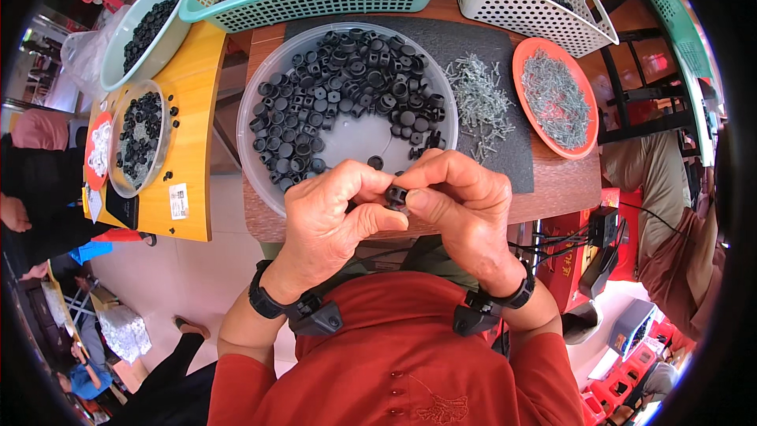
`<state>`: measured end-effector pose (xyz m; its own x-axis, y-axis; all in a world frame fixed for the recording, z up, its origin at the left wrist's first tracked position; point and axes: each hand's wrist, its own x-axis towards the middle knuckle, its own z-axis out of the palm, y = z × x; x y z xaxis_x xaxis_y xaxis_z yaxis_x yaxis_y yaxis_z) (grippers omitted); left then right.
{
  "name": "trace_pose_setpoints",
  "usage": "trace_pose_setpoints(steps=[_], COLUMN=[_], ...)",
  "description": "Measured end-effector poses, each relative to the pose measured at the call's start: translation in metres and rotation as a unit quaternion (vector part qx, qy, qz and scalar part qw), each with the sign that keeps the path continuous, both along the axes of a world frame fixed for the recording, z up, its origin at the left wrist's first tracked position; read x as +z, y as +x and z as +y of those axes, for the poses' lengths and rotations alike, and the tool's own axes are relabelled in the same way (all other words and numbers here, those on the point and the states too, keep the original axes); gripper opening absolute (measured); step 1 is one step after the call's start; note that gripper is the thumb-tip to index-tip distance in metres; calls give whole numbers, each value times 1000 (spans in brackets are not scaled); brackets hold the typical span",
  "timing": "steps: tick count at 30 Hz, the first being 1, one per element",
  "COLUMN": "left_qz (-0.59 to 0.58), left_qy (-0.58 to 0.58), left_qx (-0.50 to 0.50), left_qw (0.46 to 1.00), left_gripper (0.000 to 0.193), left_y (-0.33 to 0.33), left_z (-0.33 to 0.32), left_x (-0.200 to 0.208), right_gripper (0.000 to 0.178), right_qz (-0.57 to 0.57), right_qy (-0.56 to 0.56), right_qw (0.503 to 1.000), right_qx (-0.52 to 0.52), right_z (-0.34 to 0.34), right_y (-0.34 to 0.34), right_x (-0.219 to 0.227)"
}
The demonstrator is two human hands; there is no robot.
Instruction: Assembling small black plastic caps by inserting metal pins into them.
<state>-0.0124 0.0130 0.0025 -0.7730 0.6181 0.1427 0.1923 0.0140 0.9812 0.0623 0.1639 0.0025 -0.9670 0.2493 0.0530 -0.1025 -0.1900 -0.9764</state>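
My left hand (325,207) and my right hand (467,209) meet over the near rim of a round clear tub (246,146). Between their fingertips is a small round black plastic part (397,196), pinched by thumb and index finger from both sides. Many loose black parts (359,71) like it fill the tub, thinning toward its near middle, where the bottom shows. Right of the tub, a heap of thin silvery metal pins or screws (478,99) lies on a dark mat (516,170). More of them are in an orange-red plate (590,138).
Behind the tub stand a green basket (331,1) and a white basket (544,28), both holding black parts. A yellow table (193,150) at left carries a pale bowl (114,59) and a clear dish (120,177). Other people sit at far left and right.
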Motion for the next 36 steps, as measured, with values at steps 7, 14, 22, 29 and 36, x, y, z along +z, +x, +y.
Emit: trace_pose_setpoints(steps=[7, 14, 22, 29, 36], left_qz=[89, 169, 306, 287, 216], left_qy=[21, 5, 20, 11, -3], left_qx=[-6, -4, -8, 14, -6], left_qw=[996, 986, 952, 958, 976], left_gripper=[29, 31, 34, 33, 32], left_y=[-3, -6, -11, -5, -11], left_z=[-1, -1, -1, -4, -3], left_x=[-8, -10, -13, -11, -9], right_gripper=[16, 16, 15, 14, 20], right_qz=[-10, -10, -30, -23, -11], right_qy=[-8, -22, -84, 2, 81], right_qw=[1000, 1000, 996, 1000, 993], right_qx=[13, 11, 26, 13, 90], right_z=[-2, -6, -9, -15, 2], right_y=[2, 3, 5, 12, 9], right_x=[2, -2, -4, 1, 3])
